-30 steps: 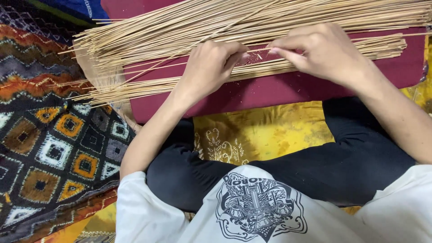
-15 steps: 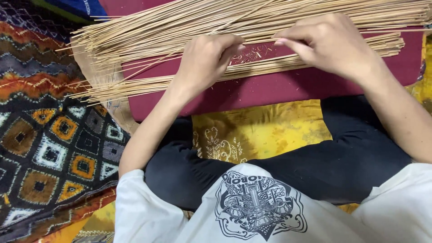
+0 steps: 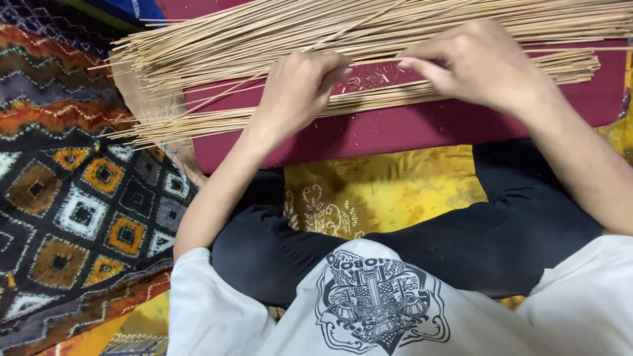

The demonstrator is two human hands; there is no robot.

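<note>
the left hand [image 3: 300,89] is lying curled, fingers folded down onto the near bundle of sticks [image 3: 395,97], seemingly pinching a few under its fingertips, though the grip itself is hidden. the right hand [image 3: 478,66] is pinching a single thin stick [image 3: 379,62] between thumb and forefinger, the other fingers bent loosely. that stick is running leftward from the pinch to the left hand's fingertips. beyond both hands the big pile [image 3: 330,29] is sprawling across the maroon mat [image 3: 409,128]. a patterned cloth [image 3: 72,211] is lying left of the left arm.
</note>
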